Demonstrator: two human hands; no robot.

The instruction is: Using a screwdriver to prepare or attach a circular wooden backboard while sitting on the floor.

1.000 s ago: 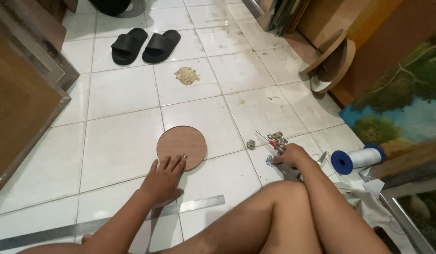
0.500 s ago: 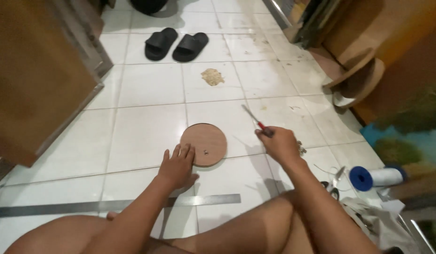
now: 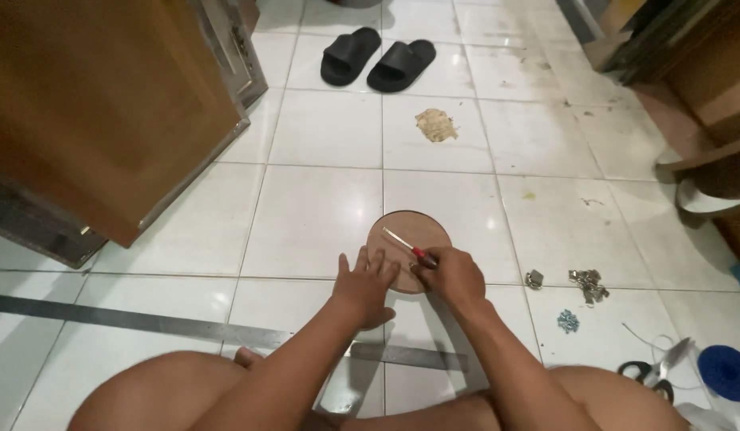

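- Here, the left hand (image 3: 365, 286) lies flat with fingers spread, its fingertips pressing on the near-left edge of a round wooden disc (image 3: 408, 249) that rests on the white tiled floor (image 3: 314, 215); it grips nothing.
- The right hand (image 3: 451, 277) is clenched around a small screwdriver (image 3: 403, 244) with a red handle — the thin metal shaft slants up and to the left across the top of the disc.
- The disc sits just in front of both hands, across a grout line between two tiles.
- A long metal ruler (image 3: 186, 327) lies flat on the floor across the near tiles, passing under the left forearm.
- To the right of the right hand lie small metal fittings (image 3: 587, 281) in a loose cluster, a lone fitting (image 3: 534, 278) nearer the disc, and a little heap of bluish screws (image 3: 568, 321) just below them.
- Further right, near the frame's lower corner, are scissors (image 3: 653, 369) and a blue spool of cord (image 3: 726, 371).
- Well beyond the disc — a small pile of sawdust (image 3: 436, 124), and past it a pair of black sandals (image 3: 378, 59).
- A brown wooden panel (image 3: 106, 104) stands tilted at the left.
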